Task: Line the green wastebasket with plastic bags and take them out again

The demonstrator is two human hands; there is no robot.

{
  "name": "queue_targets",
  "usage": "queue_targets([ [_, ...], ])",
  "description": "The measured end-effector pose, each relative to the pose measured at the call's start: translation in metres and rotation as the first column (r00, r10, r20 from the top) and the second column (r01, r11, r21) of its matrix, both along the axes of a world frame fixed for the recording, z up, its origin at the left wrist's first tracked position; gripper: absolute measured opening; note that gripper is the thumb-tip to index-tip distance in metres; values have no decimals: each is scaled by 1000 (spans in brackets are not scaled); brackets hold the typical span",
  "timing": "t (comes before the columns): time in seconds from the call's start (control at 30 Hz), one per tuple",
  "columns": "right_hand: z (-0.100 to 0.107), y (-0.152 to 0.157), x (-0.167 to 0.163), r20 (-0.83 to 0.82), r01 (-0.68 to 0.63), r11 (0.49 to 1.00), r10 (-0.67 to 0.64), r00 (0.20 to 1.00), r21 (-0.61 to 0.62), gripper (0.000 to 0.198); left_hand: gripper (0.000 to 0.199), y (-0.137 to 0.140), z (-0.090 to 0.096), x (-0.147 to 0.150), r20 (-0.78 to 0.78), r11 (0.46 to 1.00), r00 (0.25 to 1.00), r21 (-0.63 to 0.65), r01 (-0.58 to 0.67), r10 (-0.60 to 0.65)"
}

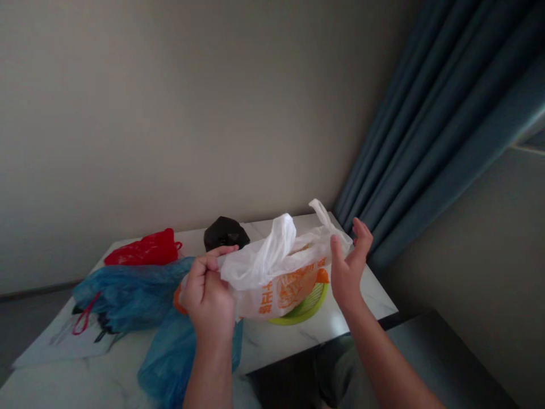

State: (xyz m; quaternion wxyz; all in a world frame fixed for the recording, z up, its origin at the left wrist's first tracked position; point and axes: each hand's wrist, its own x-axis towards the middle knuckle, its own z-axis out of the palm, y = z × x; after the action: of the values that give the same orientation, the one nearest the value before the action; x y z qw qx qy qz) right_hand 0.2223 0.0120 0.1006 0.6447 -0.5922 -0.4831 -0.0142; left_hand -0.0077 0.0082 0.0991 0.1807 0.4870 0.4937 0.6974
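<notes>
- Spanning the middle of the frame, the white plastic bag (296, 287) is raised over the table (361, 309), a green basket (315, 307) showing below it.
- The left hand (213, 289) pinches its left end; the right hand (349, 264) is spread wide at its right end — contact there is hard to tell in this dim view.
- It should be light, limp and slick, easily torn by a hard tug; the loop handles (283, 236) look the surest hold.
- Blue bags (131, 292) crowd the lower left; the table's edge runs along the lower right — more open room lies above, before the wall (213, 113).
</notes>
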Motion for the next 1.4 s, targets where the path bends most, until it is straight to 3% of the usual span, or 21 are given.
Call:
queue_targets([
  [0.1, -7, 3, 1, 37, -18, 997, 21, 999, -82, 60, 16, 1, -1, 10, 145, 979, 983, 184, 83, -111],
  [0.2, -28, 12, 6, -31, -6, 962, -2, 1000, -273, 89, 15, 5, -11, 17, 138, 978, 990, 207, -36, 7],
  [0.3, -49, 23, 12, -182, -127, 841, 35, 983, -525, 94, 10, 14, -31, 19, 98, 974, 977, 102, -200, 190],
  [0.4, -57, 29, 14, -336, -308, 719, 110, 935, -623, 62, 6, 23, -53, 16, 90, 980, 976, -22, -199, 200],
  [0.47, -53, 30, 12, -385, -370, 729, 157, 909, -576, 35, 5, 26, -62, 15, 81, 984, 984, -92, -153, 161],
  [0.53, -45, 30, 9, -462, -391, 802, 165, 871, -452, 21, 12, 25, -65, 16, -35, 975, 992, -188, -122, 118],
  [0.6, -35, 30, 6, -587, -383, 880, 157, 794, -282, 17, 20, 20, -61, 22, -279, 941, 955, -284, -184, 102],
  [0.67, -26, 29, 4, -696, -381, 916, 192, 692, -127, 16, 29, 12, -51, 31, -513, 898, 852, -321, -301, 102],
  [0.73, -20, 28, 3, -750, -388, 921, 229, 620, -39, 21, 41, 3, -37, 41, -617, 871, 776, -299, -389, 135],
  [0.8, -18, 26, 3, -757, -384, 922, 208, 619, -60, 24, 57, -5, -21, 50, -615, 870, 768, -267, -415, 178],
  [0.87, -20, 24, 4, -697, -362, 915, 142, 703, -179, 34, 77, -10, -10, 57, -596, 892, 779, -222, -394, 196],
  [0.93, -25, 21, 6, -538, -325, 888, 108, 836, -326, 60, 86, -12, -6, 61, -618, 931, 777, -202, -305, 120],
  [1.0, -29, 17, 8, -296, -234, 884, 115, 948, -405, 80, 76, -12, -12, 64, -657, 951, 753, -247, -185, -24],
  [1.07, -29, 14, 9, -39, -91, 919, 82, 996, -384, 86, 53, -9, -24, 65, -673, 932, 727, -336, -135, -137],
  [1.17, -22, 8, 8, 236, 71, 960, -5, 972, -271, 87, 26, -3, -46, 68, -668, 875, 710, -459, -156, -224],
  [1.23, -15, 4, 3, 330, 63, 974, 13, 944, -219, 83, 30, 0, -58, 70, -649, 833, 708, -530, -159, -278],
  [1.33, -8, -1, -7, 382, -134, 971, 202, 902, -197, 66, 49, 4, -70, 73, -561, 747, 737, -655, -116, -377],
  [1.4, -8, -1, -11, 333, -290, 925, 361, 871, -245, 48, 59, 7, -77, 74, -461, 670, 770, -740, -59, -441],
])
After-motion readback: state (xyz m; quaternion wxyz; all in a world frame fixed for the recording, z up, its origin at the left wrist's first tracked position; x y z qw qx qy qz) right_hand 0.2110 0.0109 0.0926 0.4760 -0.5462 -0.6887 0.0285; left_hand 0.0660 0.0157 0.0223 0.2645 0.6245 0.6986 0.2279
